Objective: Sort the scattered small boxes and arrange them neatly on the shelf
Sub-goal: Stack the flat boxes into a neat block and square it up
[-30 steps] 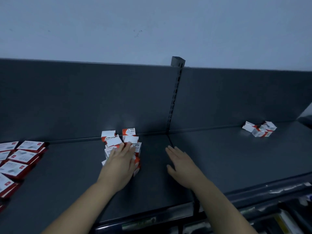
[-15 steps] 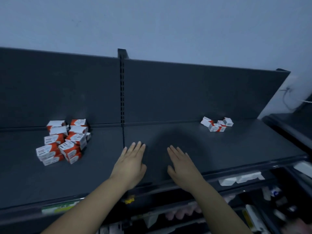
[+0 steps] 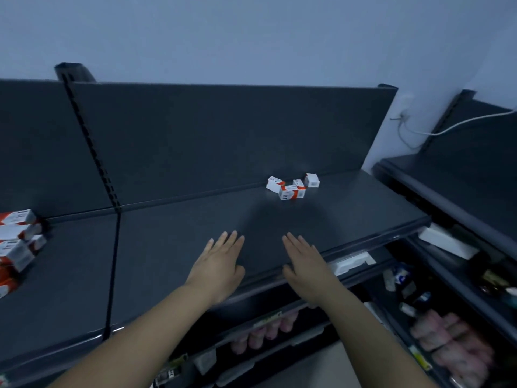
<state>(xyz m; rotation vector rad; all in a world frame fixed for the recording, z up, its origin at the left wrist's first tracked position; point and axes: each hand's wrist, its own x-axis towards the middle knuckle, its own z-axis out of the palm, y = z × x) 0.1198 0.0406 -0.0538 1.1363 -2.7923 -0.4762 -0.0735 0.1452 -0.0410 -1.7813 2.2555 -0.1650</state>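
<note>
The view has swung right: the arranged boxes (image 3: 19,242) now sit at the far left edge, and both empty, flat hands, left hand (image 3: 219,266) and right hand (image 3: 303,264), head toward the scattered small boxes (image 3: 292,186) far right on the shelf (image 3: 167,247), next to sort

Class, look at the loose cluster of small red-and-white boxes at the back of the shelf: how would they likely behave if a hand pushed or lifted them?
The small boxes look like thin cardboard cartons, so probably light and easily crushed. Flat-sided, they should slide on the smooth shelf rather than roll. Lying jumbled at different angles, they would likely scatter or tip if pushed together.
</note>
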